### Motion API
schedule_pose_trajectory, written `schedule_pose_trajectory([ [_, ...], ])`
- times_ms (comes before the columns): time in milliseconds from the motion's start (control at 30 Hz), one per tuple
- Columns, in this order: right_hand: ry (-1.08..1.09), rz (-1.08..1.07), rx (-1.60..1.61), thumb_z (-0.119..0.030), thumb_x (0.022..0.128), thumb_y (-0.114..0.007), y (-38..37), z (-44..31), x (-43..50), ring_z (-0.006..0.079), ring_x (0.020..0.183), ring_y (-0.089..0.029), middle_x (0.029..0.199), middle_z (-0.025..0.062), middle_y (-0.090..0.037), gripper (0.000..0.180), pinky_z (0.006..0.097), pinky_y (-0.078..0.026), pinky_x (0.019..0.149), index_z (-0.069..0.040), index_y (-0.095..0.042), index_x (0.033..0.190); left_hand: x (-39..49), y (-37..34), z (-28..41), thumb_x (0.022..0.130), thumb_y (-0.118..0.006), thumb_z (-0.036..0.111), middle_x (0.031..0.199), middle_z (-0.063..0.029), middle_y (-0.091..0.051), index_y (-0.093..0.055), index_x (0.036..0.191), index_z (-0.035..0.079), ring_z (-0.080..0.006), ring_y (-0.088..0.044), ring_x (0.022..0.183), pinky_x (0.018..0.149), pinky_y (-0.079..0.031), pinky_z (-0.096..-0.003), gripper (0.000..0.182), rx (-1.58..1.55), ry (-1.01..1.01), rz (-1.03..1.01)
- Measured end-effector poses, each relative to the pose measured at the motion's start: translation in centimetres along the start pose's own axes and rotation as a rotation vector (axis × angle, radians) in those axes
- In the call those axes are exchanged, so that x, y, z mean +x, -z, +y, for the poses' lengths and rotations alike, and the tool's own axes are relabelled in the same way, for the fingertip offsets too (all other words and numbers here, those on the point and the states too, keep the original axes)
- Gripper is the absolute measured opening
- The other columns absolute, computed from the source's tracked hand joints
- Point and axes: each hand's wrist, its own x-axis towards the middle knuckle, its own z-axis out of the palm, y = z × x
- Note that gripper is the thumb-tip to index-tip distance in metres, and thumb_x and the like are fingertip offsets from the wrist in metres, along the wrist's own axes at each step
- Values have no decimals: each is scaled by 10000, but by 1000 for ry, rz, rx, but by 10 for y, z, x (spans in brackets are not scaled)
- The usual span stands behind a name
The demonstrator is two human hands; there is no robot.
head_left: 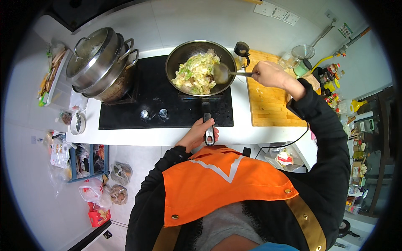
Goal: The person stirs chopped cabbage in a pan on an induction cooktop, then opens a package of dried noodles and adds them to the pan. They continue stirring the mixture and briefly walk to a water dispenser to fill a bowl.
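Note:
My left hand (201,132) grips the black-and-silver handle (208,125) of a dark wok (174,50) that stands on the right side of a black glass cooktop (132,117). In the wok lies a heap of chopped pale-green cabbage (196,70). My right hand (270,74) is closed around the handle of a metal spatula (221,73). Its blurred blade is inside the wok, at the right edge of the cabbage. Part of the blade's outline is too smeared to make out.
A stacked steel steamer pot (103,62) occupies the left burner. Just right of the wok stands an oil jug (241,55), beside a wooden cutting board (270,109). A white bowl (77,124) sits at the counter's left end. Bottles (333,73) crowd the right side.

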Motion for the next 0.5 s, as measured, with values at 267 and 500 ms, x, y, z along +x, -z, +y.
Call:
schedule_pose_trajectory([
  [267, -260, -341, 951, -184, 890, -647, -64, 16, 35, 71, 385, -341, 577, 4, -522, 196, 252, -237, 368, -13, -718, 955, -1, -1, 1, 1005, -570, 308, 856, -126, -645, -487, 1054, 46, -250, -674, 717, 654, -578, -390, 279, -20, 10, -5],
  [500, -302, -303, 1010, -155, 907, -634, -23, 37, 0, 54, 388, -330, 574, -4, -515, 171, 232, -234, 363, -11, -715, 950, 1, 0, -1, 1003, -573, 300, 851, -123, -645, -488, 1048, 50, -251, -675, 717, 651, -584, -401, 267, -3, 13, 13],
])
